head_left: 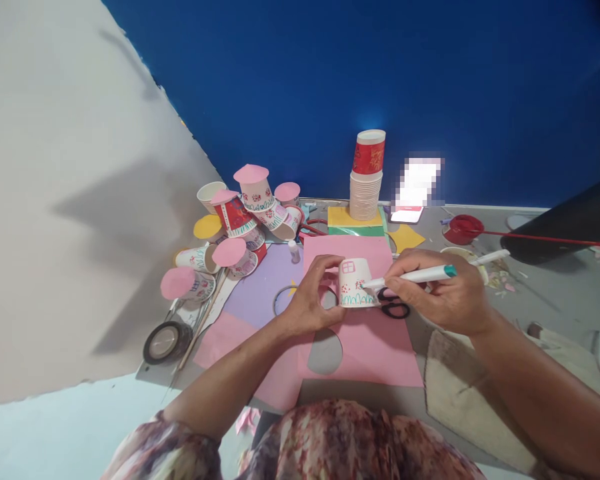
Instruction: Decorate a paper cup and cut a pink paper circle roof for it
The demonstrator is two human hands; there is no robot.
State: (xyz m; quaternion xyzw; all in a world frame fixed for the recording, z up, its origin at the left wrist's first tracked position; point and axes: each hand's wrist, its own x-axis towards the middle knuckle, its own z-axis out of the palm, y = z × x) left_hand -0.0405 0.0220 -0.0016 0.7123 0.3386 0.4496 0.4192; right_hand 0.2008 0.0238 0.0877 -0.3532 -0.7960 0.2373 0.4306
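My left hand (pixel 310 297) is closed around the side of a white paper cup (pixel 357 272), which stands upside down over pink paper (pixel 375 353). A pink window, red dotted flowers and a zigzag of green grass are drawn on the cup. In my right hand (pixel 447 297) is a white marker (pixel 420 275) with a green end, its tip at the red flowers on the cup's side. A second white pen (pixel 490 257) sticks out behind my right hand; whether I hold it too, I cannot tell. Black-handled scissors (pixel 396 308) lie just right of the cup.
Several decorated cups with pink cone roofs (pixel 251 175) are piled at the left. A stack of paper cups (pixel 366 193) stands by the blue wall, a lit phone (pixel 413 190) beside it. Black tape (pixel 166 342), a red ribbon roll (pixel 463 229) and a beige cloth (pixel 460 373) lie around.
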